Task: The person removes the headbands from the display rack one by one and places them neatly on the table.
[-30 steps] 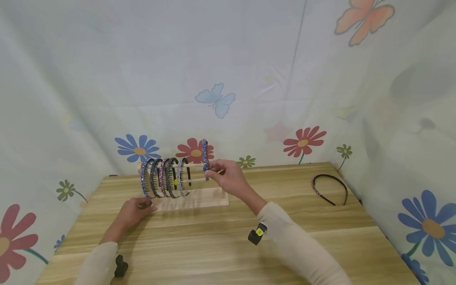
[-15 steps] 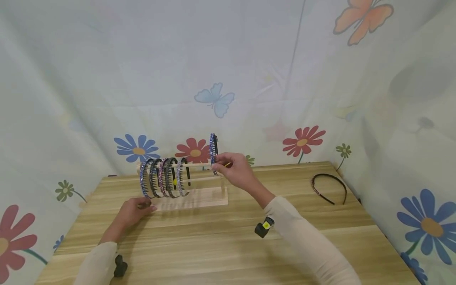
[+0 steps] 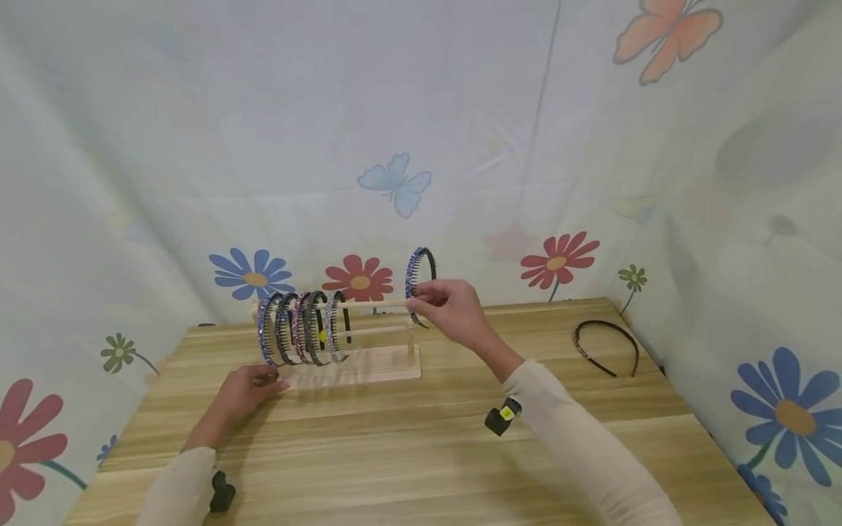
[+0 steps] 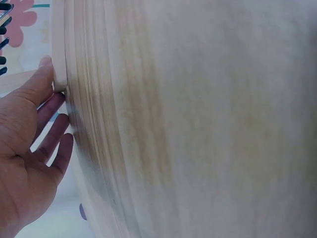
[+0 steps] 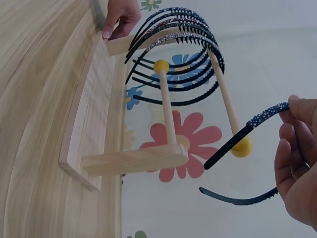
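A blue glittery headband with comb teeth is pinched between the thumb and fingers of my right hand. In the right wrist view that headband has its two black ends pointing toward the rack, clear of the yellow-knobbed rod end. Several headbands hang around the upper rod on the left part of the wooden rack. My left hand grips the left end of the rack's base. In the left wrist view the thumb of my left hand lies over the base's corner.
A black headband with a sparkly section lies alone on the right of the wood-grain table. A flower and butterfly printed cloth stands behind and at both sides. A lower rod with a yellow knob runs beneath the upper one.
My right hand has moved right along the rack with the blue headband, past the upper rod's right end, and the headband has turned to show its curve. The left hand stays put.
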Motion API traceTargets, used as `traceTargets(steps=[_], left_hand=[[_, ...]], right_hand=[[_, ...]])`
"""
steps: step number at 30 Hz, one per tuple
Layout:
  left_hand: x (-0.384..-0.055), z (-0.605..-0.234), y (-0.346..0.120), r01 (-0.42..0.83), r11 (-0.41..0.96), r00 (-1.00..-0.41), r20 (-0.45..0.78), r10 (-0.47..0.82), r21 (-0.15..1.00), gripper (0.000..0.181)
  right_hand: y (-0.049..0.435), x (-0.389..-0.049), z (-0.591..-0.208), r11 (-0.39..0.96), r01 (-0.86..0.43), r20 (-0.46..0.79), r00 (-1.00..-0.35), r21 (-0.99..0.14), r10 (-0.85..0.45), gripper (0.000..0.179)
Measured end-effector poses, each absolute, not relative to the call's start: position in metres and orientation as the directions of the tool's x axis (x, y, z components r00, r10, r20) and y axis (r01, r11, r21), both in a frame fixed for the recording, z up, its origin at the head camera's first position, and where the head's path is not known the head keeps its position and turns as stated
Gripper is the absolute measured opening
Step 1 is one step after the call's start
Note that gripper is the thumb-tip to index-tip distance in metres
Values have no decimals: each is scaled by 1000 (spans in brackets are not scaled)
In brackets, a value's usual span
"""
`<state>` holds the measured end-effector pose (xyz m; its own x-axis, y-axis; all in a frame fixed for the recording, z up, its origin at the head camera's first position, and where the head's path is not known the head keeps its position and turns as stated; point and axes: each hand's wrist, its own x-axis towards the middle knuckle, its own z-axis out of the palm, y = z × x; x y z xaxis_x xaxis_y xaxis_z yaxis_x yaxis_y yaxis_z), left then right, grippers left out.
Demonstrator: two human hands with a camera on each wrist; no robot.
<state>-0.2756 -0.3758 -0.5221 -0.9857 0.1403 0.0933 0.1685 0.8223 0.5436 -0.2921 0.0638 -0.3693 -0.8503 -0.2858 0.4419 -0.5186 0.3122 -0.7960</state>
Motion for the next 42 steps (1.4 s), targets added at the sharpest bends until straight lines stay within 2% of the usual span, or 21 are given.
traceTargets(steps=[15,24,42], left_hand=[[-277,-525,-377,176,827,-984,102,144,533,43],[-276,-523,-376,178,820,-984,105,144,543,37],[-276,-526,-377,167,821,-986,103,132,545,35]], right_hand=[[97,-304,-387,415,-466,433,-884,-781,-178,23],[117,-309,-404,513,-382,398,-914,-769,-84,21],[158,-331,-448,672,-214,378,-920,-709,105,17]])
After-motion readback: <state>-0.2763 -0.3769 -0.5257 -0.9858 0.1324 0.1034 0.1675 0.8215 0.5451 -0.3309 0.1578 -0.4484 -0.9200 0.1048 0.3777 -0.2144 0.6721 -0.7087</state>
